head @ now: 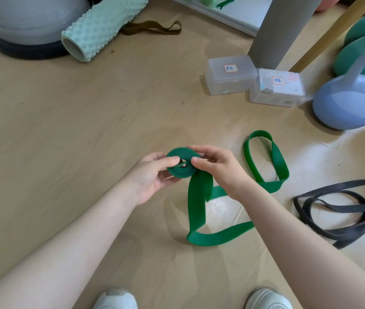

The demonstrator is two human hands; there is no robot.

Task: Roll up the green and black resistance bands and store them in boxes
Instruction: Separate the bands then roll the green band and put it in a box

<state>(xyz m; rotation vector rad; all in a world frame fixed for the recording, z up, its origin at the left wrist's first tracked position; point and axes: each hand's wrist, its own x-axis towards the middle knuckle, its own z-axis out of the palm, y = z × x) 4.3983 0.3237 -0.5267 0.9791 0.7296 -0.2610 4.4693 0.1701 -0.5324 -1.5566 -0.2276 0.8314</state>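
Two hands were on the green resistance band — my left hand pinched the coiled part, my right hand gripped its other edge, above the wood-look floor. Step: rolling, roughly half wound; the loose tail lay looped on the floor. Next, I judged, more turns under tension. Black resistance band lay untouched to the right; two closed clear boxes stood beyond, near a blue kettlebell.

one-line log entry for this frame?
stage: rolling | both hands grip flat green rubber resistance band, part coiled | black rubber band loose on floor
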